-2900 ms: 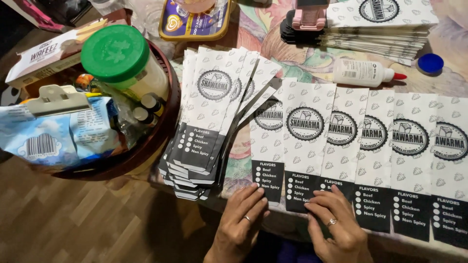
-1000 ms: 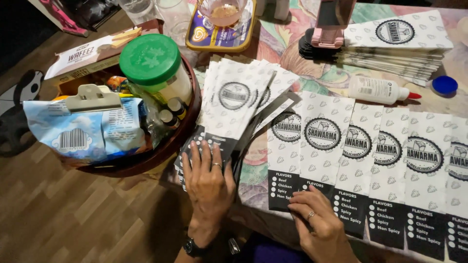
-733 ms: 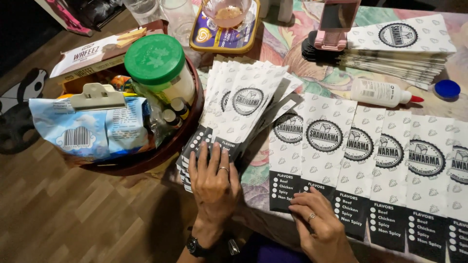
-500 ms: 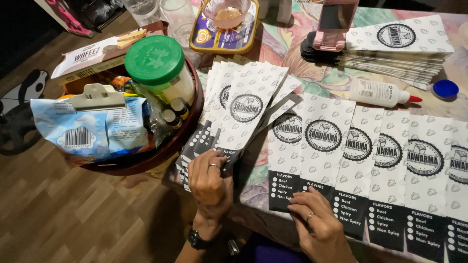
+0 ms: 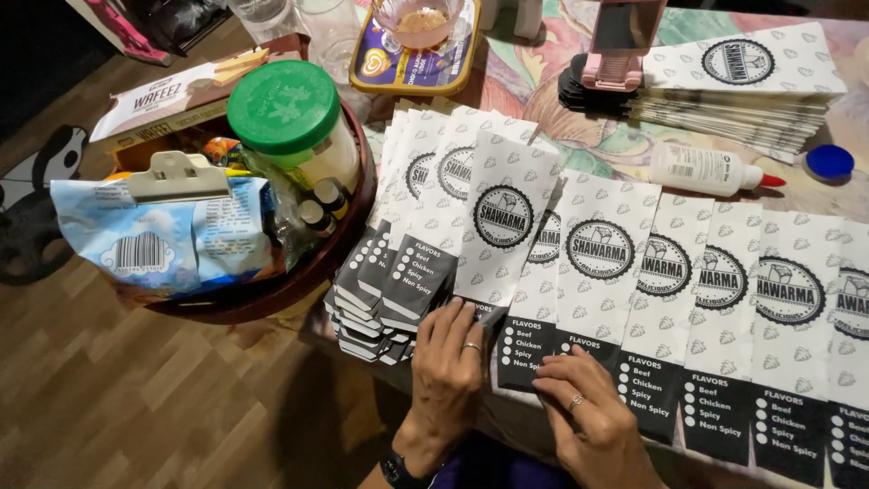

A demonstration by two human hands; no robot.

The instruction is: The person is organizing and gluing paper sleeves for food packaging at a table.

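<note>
Resting the left hand flat, fingers a little apart, on the low end of the top paper bag, lying on the fanned pile at 11 o'clock from that hand. Pressing the right hand flat, holding nothing, on the bag row at 2 o'clock. Probably shifting one bag from pile to row; next needing a soft slide of just one. Bag's bottom edge hiding under fingers; row getting cut off at 3 o'clock.

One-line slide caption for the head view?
Left hand on fanned paper sleeves; right hand pressing overlapped row.
</note>
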